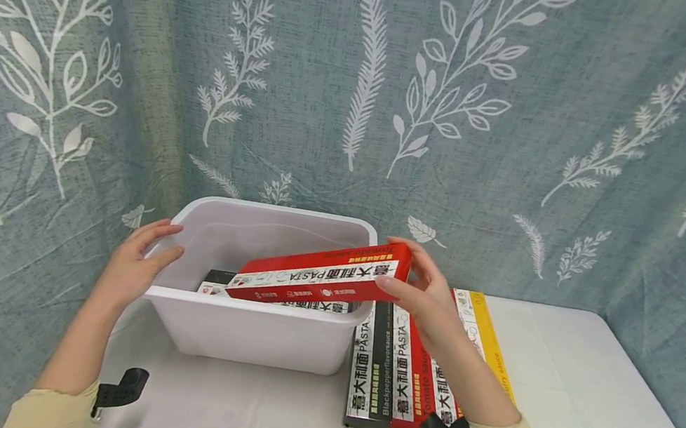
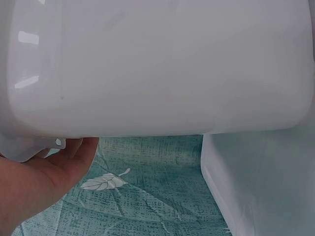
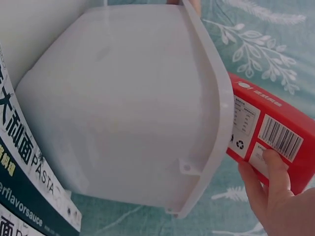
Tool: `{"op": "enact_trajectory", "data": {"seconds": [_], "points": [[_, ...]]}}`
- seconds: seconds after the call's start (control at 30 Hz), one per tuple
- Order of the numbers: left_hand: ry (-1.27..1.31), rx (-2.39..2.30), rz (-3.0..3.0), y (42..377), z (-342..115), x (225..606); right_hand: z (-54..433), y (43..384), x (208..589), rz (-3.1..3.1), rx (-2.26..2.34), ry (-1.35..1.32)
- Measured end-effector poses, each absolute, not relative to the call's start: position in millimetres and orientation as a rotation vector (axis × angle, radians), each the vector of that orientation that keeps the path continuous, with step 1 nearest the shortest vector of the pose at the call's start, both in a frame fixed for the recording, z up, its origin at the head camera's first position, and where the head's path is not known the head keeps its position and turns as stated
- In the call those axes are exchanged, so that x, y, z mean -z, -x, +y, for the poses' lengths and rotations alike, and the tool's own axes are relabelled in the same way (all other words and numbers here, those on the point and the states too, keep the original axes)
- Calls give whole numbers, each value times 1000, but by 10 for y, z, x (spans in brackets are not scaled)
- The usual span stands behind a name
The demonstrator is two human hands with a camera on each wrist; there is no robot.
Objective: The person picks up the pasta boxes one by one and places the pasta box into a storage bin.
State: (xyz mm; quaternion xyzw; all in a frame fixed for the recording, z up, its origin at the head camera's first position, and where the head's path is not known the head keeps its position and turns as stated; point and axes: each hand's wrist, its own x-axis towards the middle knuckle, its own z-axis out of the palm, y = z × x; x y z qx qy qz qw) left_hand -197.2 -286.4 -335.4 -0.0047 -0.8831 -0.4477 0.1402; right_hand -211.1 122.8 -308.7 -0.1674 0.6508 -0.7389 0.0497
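Note:
My right hand (image 1: 429, 298) pinches the right end of a red tomato-sauce pasta box (image 1: 317, 271), thumb on the near side. The box is tilted, its left end down inside a white plastic bin (image 1: 253, 334) and its right end above the rim. Part of a black-and-white pasta box (image 1: 216, 281) shows underneath it. At the bin's left end, my left hand (image 1: 144, 258) rests on the rim with fingers and thumb spread apart. In the right wrist view, the red box's barcoded end (image 3: 278, 135) faces my right fingers.
Right of the bin, several pasta boxes lie side by side on the white table (image 1: 578, 382): a black-pepper one (image 1: 372, 373), red tomato-sauce ones (image 1: 412, 391), and a yellow curry-sauce one (image 1: 490, 337) at the right. A leaf-patterned curtain (image 1: 305, 97) hangs behind.

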Motion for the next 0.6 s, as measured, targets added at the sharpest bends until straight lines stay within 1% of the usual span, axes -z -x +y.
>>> {"op": "enact_trajectory", "data": {"seconds": [0.3,0.6], "points": [[20,1282,-2557,1983,-2878,3362,1039,2166,3058,2085,2111,550],[26,1269,-2559,1982,-2883,3360,880,2236,3066,2056,2028,623]]}}
